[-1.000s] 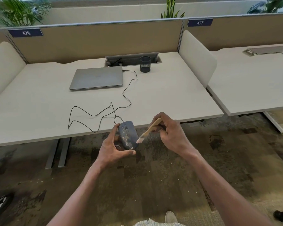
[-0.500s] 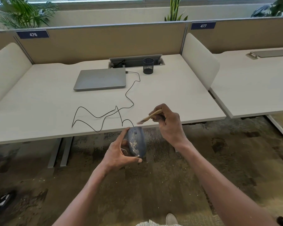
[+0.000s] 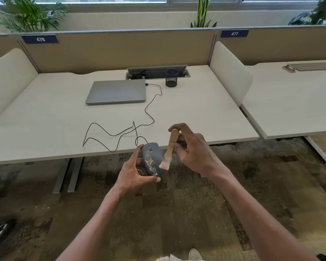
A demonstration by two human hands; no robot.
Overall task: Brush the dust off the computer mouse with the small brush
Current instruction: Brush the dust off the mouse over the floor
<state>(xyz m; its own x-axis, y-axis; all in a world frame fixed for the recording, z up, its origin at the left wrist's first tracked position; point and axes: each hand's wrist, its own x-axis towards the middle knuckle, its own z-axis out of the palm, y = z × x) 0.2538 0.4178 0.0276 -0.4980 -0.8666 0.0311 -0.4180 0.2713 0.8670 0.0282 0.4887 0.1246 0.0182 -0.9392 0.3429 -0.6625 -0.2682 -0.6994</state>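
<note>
The left hand [image 3: 135,171] grips the mouse [image 3: 152,159] by its sides, off the desk [image 3: 45,119] just in front of its near edge, speckled top (pale dust) facing up. The right hand [image 3: 192,149] pinches the brush [image 3: 169,149] handle, bristles down, touching the mouse's right side. The mouse's cable [image 3: 120,131] loops across the desk to a closed laptop [image 3: 117,92] farther back.

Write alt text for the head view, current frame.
A person's left hand holds a dusty blue-grey mouse off the desk's front edge while the right hand holds a small wooden brush, bristles at the mouse's right side. Behind, on the desk, a closed laptop, the mouse's looping cable and a mesh pen cup.
</note>
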